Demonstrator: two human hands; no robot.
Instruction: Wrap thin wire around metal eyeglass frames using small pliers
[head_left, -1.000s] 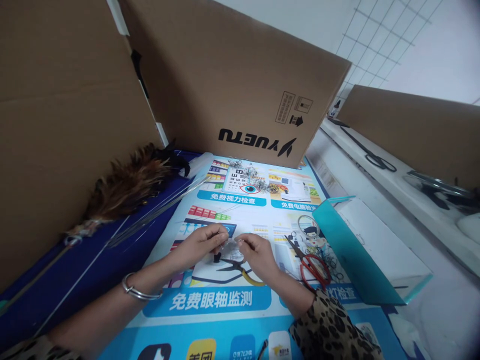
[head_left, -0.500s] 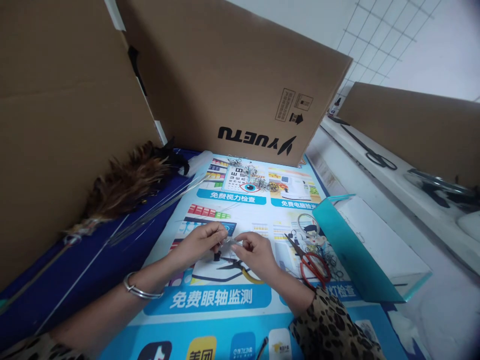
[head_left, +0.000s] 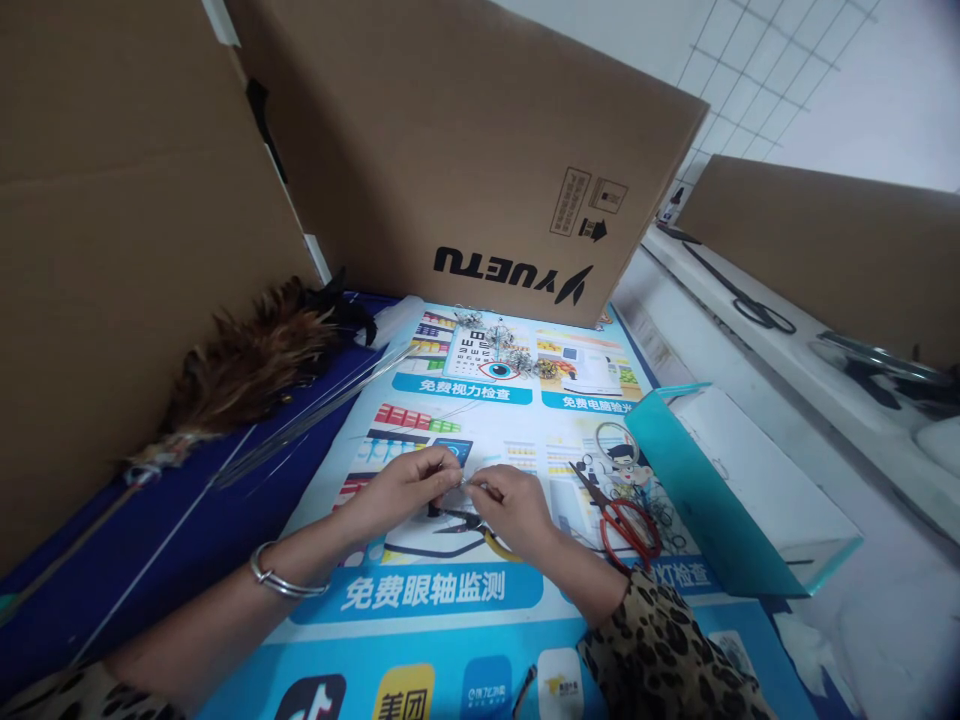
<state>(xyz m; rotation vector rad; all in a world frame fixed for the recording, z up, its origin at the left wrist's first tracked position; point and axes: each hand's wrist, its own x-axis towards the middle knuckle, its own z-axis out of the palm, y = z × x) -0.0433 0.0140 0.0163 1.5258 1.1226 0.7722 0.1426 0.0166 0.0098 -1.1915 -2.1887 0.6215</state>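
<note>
Over the middle of the printed poster, my left hand (head_left: 416, 487) and my right hand (head_left: 516, 505) meet fingertip to fingertip. Both are closed in a pinch on a thin shiny wire (head_left: 464, 483); most of it is hidden by the fingers. Just below them lie pliers (head_left: 474, 524) with a yellow handle, partly covered by my right hand. To the right of that hand, red-handled scissors (head_left: 628, 530) rest on the poster beside a small tangle of wire rings (head_left: 664, 515).
A cardboard panel (head_left: 480, 150) stands behind the poster. Small wire pieces (head_left: 510, 350) lie at its foot. On the left are a feather duster (head_left: 247, 350) and long thin wires (head_left: 315, 415). An open teal box (head_left: 720, 500) stands at the right, near a white ledge (head_left: 720, 270).
My hands have drawn closer together, with the fingertips almost touching. Less of the shiny wire shows between them now. The tools on the poster have stayed in place.
</note>
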